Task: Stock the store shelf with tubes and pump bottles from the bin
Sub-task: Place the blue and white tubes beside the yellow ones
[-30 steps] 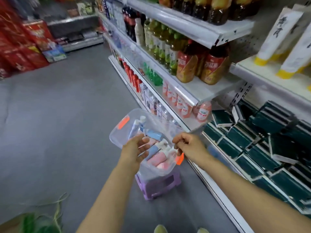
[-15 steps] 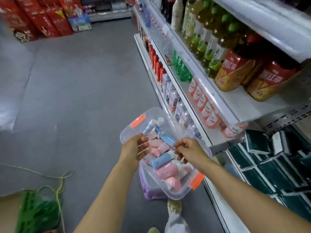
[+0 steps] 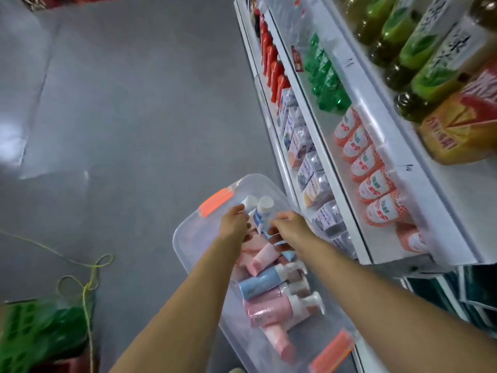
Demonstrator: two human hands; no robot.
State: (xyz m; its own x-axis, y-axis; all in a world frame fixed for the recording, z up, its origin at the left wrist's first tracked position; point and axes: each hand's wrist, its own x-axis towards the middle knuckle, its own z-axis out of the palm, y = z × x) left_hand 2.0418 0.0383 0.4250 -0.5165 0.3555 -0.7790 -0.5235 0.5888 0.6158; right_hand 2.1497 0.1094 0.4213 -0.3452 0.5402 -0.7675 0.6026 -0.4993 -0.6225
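Note:
A clear plastic bin (image 3: 188, 238) with orange latches (image 3: 215, 201) stands below me beside the white store shelf (image 3: 347, 168). In it lie pink tubes (image 3: 262, 258), a blue pump bottle (image 3: 259, 284) and a pink pump bottle (image 3: 271, 310). Two white-capped tubes (image 3: 263, 211) stand upright at its far end. My left hand (image 3: 233, 223) is inside the bin, its fingers curled against the white-capped tubes. My right hand (image 3: 291, 227) reaches in beside it, fingers curled round a light blue tube (image 3: 288, 254) that is mostly hidden under the hand.
The shelf holds small red-and-white bottles (image 3: 372, 168), cartons (image 3: 304, 146) and green bottles (image 3: 325, 76), with tea bottles (image 3: 425, 63) on the level above. Grey floor (image 3: 134, 117) lies to the left. A green bag (image 3: 40, 332) with yellow string (image 3: 90, 278) sits at lower left.
My view has tilted down and closer to the bin. Both hands left the bin's rim and moved in toward the upright tubes at its far end.

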